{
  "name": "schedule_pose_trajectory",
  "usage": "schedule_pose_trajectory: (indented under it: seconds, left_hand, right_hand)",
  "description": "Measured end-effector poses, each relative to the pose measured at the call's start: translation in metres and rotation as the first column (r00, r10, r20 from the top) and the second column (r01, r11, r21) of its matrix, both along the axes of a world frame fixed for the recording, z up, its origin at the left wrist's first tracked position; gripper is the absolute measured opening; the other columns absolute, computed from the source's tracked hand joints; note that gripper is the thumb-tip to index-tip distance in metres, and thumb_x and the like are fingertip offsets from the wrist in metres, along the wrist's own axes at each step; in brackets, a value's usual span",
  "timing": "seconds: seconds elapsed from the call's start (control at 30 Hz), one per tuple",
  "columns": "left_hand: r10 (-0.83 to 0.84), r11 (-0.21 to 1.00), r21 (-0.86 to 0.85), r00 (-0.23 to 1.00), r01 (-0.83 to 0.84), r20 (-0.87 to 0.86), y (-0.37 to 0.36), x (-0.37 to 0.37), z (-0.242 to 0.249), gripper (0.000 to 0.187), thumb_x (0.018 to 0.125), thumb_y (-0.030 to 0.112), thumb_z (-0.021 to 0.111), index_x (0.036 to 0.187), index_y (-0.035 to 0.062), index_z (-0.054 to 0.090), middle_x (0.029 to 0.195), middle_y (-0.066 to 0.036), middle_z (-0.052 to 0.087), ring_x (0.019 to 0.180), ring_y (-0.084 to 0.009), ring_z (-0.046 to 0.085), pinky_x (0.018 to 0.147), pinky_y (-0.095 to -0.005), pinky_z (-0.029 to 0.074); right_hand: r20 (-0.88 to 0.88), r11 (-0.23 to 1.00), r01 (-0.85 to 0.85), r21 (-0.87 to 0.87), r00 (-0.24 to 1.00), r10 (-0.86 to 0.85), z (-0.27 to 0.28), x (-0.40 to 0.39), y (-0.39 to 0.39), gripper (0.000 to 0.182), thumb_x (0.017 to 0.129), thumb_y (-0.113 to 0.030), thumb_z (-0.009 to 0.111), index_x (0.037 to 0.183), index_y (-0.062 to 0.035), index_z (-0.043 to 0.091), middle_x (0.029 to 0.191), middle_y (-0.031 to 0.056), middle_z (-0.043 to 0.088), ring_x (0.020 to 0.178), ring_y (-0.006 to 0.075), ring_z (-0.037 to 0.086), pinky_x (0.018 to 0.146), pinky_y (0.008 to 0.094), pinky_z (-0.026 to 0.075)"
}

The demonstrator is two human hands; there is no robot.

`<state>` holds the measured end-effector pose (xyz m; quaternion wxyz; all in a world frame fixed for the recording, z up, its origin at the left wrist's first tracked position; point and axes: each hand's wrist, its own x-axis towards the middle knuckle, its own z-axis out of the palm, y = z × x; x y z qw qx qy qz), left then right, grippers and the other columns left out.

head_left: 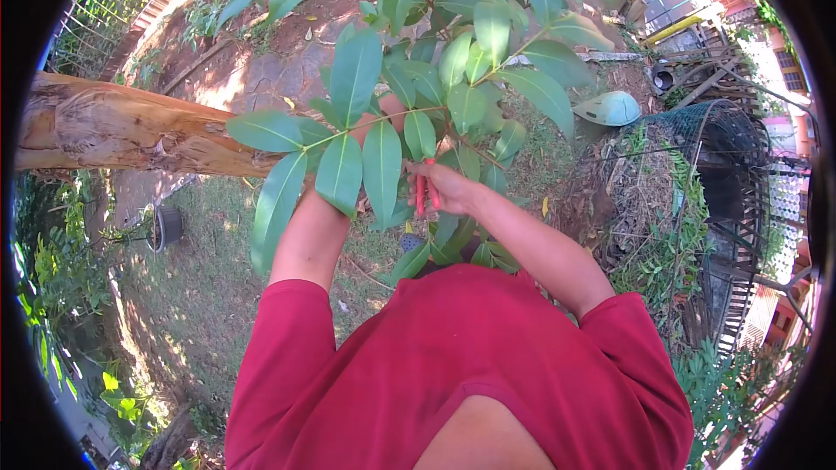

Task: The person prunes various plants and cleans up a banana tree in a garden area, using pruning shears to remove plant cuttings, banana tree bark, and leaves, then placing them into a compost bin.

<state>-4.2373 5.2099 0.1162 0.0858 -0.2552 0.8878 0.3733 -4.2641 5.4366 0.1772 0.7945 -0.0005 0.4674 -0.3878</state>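
A red-handled, plier-like tool (421, 195) is clamped by fingers of the right hand (449, 189), beside glossy, oval green leaves (381, 165). The left hand (394, 111) is leaf-screened, its grip undeterminable; through blocked sight, it could be nipped.

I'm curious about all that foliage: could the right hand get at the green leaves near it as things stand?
Probably yes: the right hand, holding the red-handled tool, appears close to the green leaves, with nothing solid visible between, though depth is hard to judge.

Left forearm (312, 235) outstretched, right fingers (441, 177) curled
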Motion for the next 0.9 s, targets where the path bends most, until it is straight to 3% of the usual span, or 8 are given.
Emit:
schedule_pose_trajectory:
  seconds: [0.07,0.17,0.37,0.6,0.67,0.7,0.83,0.9]
  left_hand:
    - [-0.004,1.0,-0.005,1.0,0.004,0.011,-0.022,-0.013,0.007,0.03,0.094,0.028,0.056,0.114,0.006,0.06,0.105,-0.016,0.067,0.095,-0.0297,0.065,0.082,-0.0433,0.051]
    - [-0.006,1.0,-0.007,1.0,0.007,0.029,-0.013,0.007,0.014,0.03,0.094,0.028,0.056,0.114,0.006,0.06,0.105,-0.016,0.067,0.095,-0.0294,0.065,0.082,-0.0431,0.051]
    - [0.009,1.0,-0.005,0.999,-0.009,0.054,0.012,0.079,0.032,0.029,0.095,0.028,0.055,0.113,0.0061,0.06,0.104,-0.015,0.067,0.093,-0.0287,0.065,0.081,-0.0427,0.052]
    - [0.045,0.999,0.008,0.996,-0.045,0.074,0.016,0.022,0.039,0.029,0.095,0.029,0.055,0.113,0.0062,0.061,0.104,-0.014,0.067,0.091,-0.028,0.066,0.08,-0.0423,0.052]
    - [0.061,0.998,0.007,0.994,-0.062,0.088,0.026,0.039,0.04,0.029,0.095,0.029,0.054,0.112,0.0062,0.061,0.104,-0.014,0.067,0.091,-0.0278,0.066,0.079,-0.0422,0.052]
    - [0.07,0.997,0.008,0.993,-0.071,0.094,0.033,0.047,0.043,0.029,0.095,0.029,0.054,0.112,0.0062,0.061,0.104,-0.014,0.067,0.09,-0.0277,0.066,0.079,-0.0421,0.052]
    - [0.113,0.993,0.013,0.989,-0.114,0.1,0.044,0.066,0.053,0.029,0.096,0.029,0.054,0.112,0.0062,0.061,0.103,-0.014,0.067,0.089,-0.0273,0.066,0.078,-0.0419,0.052]
    - [0.135,0.99,0.025,0.986,-0.138,0.1,0.033,0.06,0.055,0.029,0.096,0.029,0.054,0.112,0.0063,0.061,0.103,-0.013,0.068,0.089,-0.0271,0.066,0.078,-0.0417,0.052]
  right_hand:
    - [-0.01,0.998,0.054,-0.043,0.998,-0.055,-0.004,-0.005,-0.01,0.028,0.098,-0.032,0.047,0.105,-0.0057,0.053,0.086,0.0082,0.057,0.084,0.0265,0.061,0.087,0.054,0.048]
    - [0.056,0.961,0.258,0.095,0.963,-0.264,-0.005,-0.011,-0.025,0.027,0.097,-0.032,0.049,0.103,-0.0064,0.057,0.086,0.0096,0.057,0.087,0.0301,0.061,0.088,0.0595,0.046]
    - [0.212,0.972,0.203,0.114,0.951,-0.224,0.003,-0.012,-0.007,0.028,0.096,-0.035,0.053,0.102,-0.0077,0.057,0.089,0.0113,0.058,0.085,0.0323,0.06,0.088,0.0623,0.046]
    - [0.164,0.973,0.229,0.031,0.959,-0.231,-0.005,-0.011,-0.021,0.033,0.097,-0.039,0.049,0.097,-0.007,0.057,0.088,0.0091,0.056,0.083,0.0325,0.059,0.087,0.0596,0.046]
    - [0.15,0.969,0.239,0.067,0.958,-0.246,-0.019,-0.015,-0.025,0.035,0.096,-0.041,0.049,0.1,-0.0081,0.058,0.079,0.0058,0.056,0.073,0.0274,0.058,0.081,0.055,0.051]
    - [0.078,0.965,0.256,0.05,0.963,-0.26,-0.008,-0.011,-0.025,0.032,0.097,-0.041,0.05,0.091,-0.0099,0.056,0.068,0.0011,0.052,0.058,0.0189,0.052,0.068,0.046,0.054]
    - [-0.021,0.956,0.284,-0.071,0.958,-0.286,-0.04,-0.011,-0.008,0.032,0.097,-0.04,0.051,0.083,-0.0124,0.051,0.063,-0.0024,0.048,0.05,0.0133,0.046,0.059,0.038,0.052]
    - [0.083,0.969,0.242,-0.052,0.968,-0.238,-0.035,-0.01,0.006,0.035,0.098,-0.041,0.053,0.078,-0.0137,0.045,0.063,-0.0021,0.046,0.05,0.0108,0.045,0.056,0.0334,0.049]
